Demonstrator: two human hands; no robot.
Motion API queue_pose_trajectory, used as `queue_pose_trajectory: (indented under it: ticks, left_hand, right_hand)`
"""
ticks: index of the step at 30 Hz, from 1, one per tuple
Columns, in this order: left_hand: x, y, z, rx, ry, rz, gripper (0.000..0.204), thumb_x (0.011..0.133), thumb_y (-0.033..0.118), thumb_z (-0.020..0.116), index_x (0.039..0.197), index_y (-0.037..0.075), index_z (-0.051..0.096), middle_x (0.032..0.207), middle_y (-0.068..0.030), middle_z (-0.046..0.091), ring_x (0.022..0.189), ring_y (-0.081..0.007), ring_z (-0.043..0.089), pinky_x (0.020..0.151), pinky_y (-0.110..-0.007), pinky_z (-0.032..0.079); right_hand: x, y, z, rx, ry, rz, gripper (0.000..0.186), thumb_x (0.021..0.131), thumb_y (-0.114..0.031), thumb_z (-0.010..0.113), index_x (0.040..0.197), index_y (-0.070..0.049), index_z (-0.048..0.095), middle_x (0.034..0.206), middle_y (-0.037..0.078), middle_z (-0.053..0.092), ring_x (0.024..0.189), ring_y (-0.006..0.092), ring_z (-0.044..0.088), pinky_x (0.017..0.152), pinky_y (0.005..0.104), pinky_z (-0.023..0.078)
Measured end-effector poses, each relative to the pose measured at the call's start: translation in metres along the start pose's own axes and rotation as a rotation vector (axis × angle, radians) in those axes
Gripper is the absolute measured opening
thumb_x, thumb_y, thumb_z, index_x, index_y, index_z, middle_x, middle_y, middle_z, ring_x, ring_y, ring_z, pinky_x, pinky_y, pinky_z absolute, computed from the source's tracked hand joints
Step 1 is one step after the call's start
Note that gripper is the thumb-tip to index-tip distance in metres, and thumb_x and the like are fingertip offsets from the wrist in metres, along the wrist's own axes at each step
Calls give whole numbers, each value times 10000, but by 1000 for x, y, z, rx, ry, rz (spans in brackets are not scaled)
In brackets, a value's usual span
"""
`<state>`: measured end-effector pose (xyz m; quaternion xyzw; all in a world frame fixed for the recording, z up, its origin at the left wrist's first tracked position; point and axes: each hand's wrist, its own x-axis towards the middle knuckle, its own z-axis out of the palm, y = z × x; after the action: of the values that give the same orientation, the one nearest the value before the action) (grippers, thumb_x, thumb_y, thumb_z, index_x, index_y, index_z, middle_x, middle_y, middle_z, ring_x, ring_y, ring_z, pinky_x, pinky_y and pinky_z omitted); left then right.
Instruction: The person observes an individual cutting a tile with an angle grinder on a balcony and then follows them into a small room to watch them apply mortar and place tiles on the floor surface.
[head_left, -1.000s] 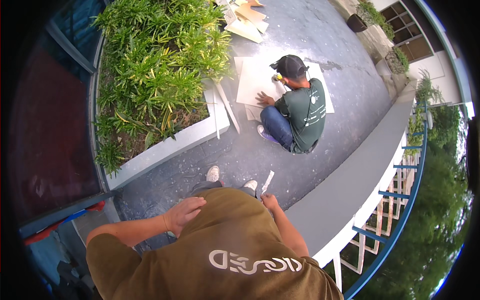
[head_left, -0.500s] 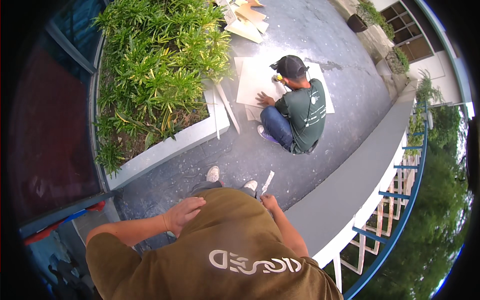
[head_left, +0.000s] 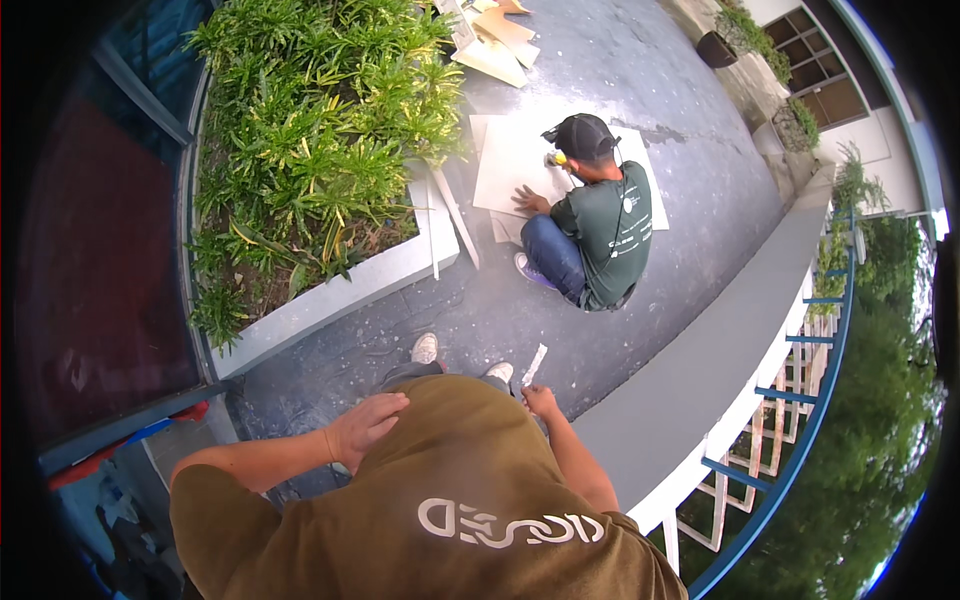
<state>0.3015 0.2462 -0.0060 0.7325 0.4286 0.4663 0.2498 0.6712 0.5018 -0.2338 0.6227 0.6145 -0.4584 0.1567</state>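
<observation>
Two hands in view from the head camera, both low in frame. Left hand (head_left: 365, 425) lies flat on the olive-brown shirt (head_left: 450, 500) at belly height, fingers spread, holding nothing. Right hand (head_left: 540, 400) is down at the person's right hip, fingers pinched on the lower end of a thin pale strip (head_left: 535, 365). Strip runs from the hand toward 12 o'clock, tilted slightly right, its free end over the dark pavement (head_left: 600, 330). Cannot tell whether the far end touches the ground.

Person's two shoes (head_left: 425, 348) show just above the shirt edge, at about 10 o'clock from the right hand, close by. Grey parapet ledge (head_left: 720, 350) runs at 3 o'clock of the right hand, near it, with a blue-and-white railing (head_left: 790, 400) beyond.

A co-worker (head_left: 600, 230) in a dark green shirt and black cap crouches at 12 o'clock, well apart, one hand on a large pale tile (head_left: 515, 165) lying on the pavement. White-walled planter (head_left: 330, 290) full of green plants sits at 10–11 o'clock.
</observation>
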Motion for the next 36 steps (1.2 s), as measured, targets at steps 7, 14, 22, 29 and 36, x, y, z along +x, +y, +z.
queue_pose_trajectory:
  ticks: [7,14,22,29,36]
  left_hand:
    - [-1,-2,-1,-11,-2,-12,689,854,367,512,1390,46,222,1335,-291,336,1179,-446,420,944,-534,374]
    - [-4,-8,2,27,-7,9,815,750,417,573,1386,35,234,1328,-291,346,1178,-456,418,954,-524,371]
    - [1,-4,0,38,-22,21,668,835,327,544,1362,36,254,1302,-279,369,1150,-441,445,935,-524,391]
    - [3,-3,1,27,-18,21,661,828,336,547,1346,33,272,1290,-284,382,1142,-441,451,935,-524,392]
    - [3,0,4,23,0,3,625,834,331,539,1316,6,311,1281,-285,391,1127,-438,462,932,-526,394]
  right_hand:
    - [-3,-8,-1,12,-21,20,360,797,-371,575,839,-19,638,671,103,643,675,227,641,669,351,492]
    - [-3,-5,-2,-12,-12,13,358,796,-375,576,841,-25,638,668,108,642,695,238,643,682,355,490]
    - [-11,-16,-4,-82,16,-63,314,822,-311,597,842,-3,654,669,82,641,588,164,600,571,319,473]
    - [-11,-10,-4,-99,40,-108,338,825,-328,597,868,1,658,697,88,655,617,175,612,600,327,475]
    - [-8,1,-1,-8,-5,-57,314,834,-305,592,862,1,657,659,80,639,564,164,593,553,311,469]
